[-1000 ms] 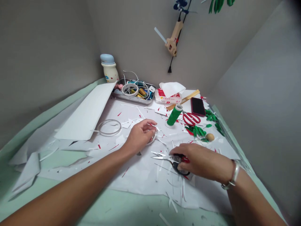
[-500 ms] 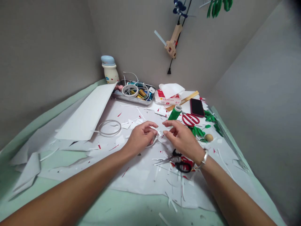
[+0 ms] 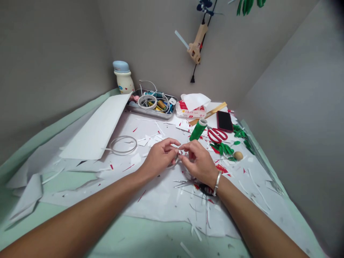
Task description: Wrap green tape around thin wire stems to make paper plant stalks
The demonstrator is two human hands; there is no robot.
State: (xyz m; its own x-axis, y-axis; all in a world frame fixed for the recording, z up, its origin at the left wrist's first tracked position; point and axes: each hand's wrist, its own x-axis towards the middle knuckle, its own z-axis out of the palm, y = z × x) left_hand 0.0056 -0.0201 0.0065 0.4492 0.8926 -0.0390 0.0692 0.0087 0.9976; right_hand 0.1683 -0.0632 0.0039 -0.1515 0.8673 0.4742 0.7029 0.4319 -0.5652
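Note:
My left hand (image 3: 160, 156) and my right hand (image 3: 197, 159) meet above the white paper sheet (image 3: 158, 200), their fingertips pinching a small white paper loop (image 3: 177, 154). Most of that loop is hidden by my fingers. Just below my right wrist lie black-handled scissors (image 3: 206, 189), their steel blades (image 3: 184, 184) pointing left and the handles partly covered. A green thread spool (image 3: 196, 130) stands tilted just beyond my right hand. Red-handled scissors (image 3: 217, 135) lie farther right.
Paper scraps and red snippets litter the sheet. Green leaf cutouts (image 3: 223, 148), a wooden ball (image 3: 238, 155) and a phone (image 3: 224, 121) lie right. A transparent ring (image 3: 123, 145), a metal tray (image 3: 152, 106), a tissue pack (image 3: 190, 109) and a white card (image 3: 94, 132) lie farther back.
My right hand has moved left and closed on the paper loop beside my left hand. The black-handled scissors stay on the sheet, now partly under my right wrist.

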